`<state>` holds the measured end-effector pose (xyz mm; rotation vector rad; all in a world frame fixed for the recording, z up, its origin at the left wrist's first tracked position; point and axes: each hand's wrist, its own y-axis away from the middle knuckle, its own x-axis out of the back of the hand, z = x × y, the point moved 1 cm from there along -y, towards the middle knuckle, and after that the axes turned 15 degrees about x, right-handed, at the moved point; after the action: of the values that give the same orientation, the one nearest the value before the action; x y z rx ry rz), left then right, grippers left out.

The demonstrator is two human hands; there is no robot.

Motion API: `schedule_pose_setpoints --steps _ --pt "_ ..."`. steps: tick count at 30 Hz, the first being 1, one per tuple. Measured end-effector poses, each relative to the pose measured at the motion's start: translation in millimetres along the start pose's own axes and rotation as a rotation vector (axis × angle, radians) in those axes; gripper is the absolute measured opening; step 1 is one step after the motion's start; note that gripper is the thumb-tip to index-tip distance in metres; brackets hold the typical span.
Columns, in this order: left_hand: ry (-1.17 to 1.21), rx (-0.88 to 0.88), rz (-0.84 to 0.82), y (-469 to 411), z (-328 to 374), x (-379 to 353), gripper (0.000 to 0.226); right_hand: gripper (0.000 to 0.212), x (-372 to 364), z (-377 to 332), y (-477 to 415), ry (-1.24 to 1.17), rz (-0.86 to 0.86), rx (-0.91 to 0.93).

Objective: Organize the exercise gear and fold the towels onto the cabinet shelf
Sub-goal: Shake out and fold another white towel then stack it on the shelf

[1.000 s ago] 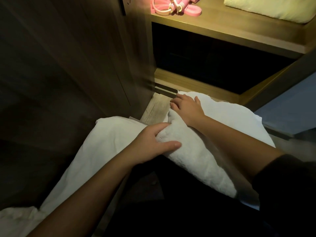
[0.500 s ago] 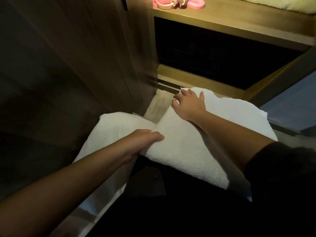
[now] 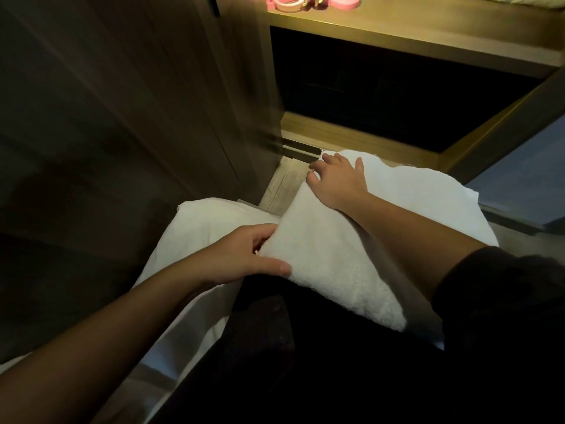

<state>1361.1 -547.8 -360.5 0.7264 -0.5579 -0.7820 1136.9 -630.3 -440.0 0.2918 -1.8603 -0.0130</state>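
Observation:
A thick white towel (image 3: 342, 255) lies folded across my lap in front of the cabinet. My left hand (image 3: 244, 255) grips its near left edge, thumb along the front fold and fingers tucked under the upper layer. My right hand (image 3: 337, 182) rests on the far left corner of the fold, fingers spread and fairly straight, pressing it down. More white cloth (image 3: 208, 228) hangs off to the left below the fold. Pink exercise gear (image 3: 308, 2) lies on the lit cabinet shelf (image 3: 428, 29) at the top.
A pale folded towel (image 3: 519, 0) shows at the top right edge of the shelf. Below the shelf is a dark open compartment (image 3: 382, 87). A dark cabinet door (image 3: 137, 102) stands to the left. Wood-look floor (image 3: 282, 185) shows between door and towel.
My left hand has shifted its hold on the towel's near edge, the thumb now lying along the front fold. My right hand stays on the far corner. The view has tilted slightly.

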Motion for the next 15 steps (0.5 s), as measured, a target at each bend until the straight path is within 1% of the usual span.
schedule_pose_setpoints --steps 2,5,7,9,11,15 --pt "-0.039 -0.095 -0.019 2 3 3 0.051 0.049 1 0 0 -0.005 0.006 0.011" --pt "-0.062 -0.234 0.059 -2 20 3 0.045 0.046 1 2 -1 -0.012 0.013 0.018" --pt "-0.076 -0.288 0.094 -10 34 1 0.05 0.043 1 5 -4 -0.019 -0.011 0.013" --pt "-0.084 -0.303 0.071 -20 47 -1 0.059 0.042 0 10 -7 -0.022 -0.054 0.007" --pt "-0.089 -0.288 0.032 -28 56 -1 0.063 0.043 -2 13 -9 -0.03 -0.069 0.007" --pt "-0.07 -0.25 -0.01 -39 66 -2 0.06 0.046 -6 15 -14 -0.041 -0.081 0.017"
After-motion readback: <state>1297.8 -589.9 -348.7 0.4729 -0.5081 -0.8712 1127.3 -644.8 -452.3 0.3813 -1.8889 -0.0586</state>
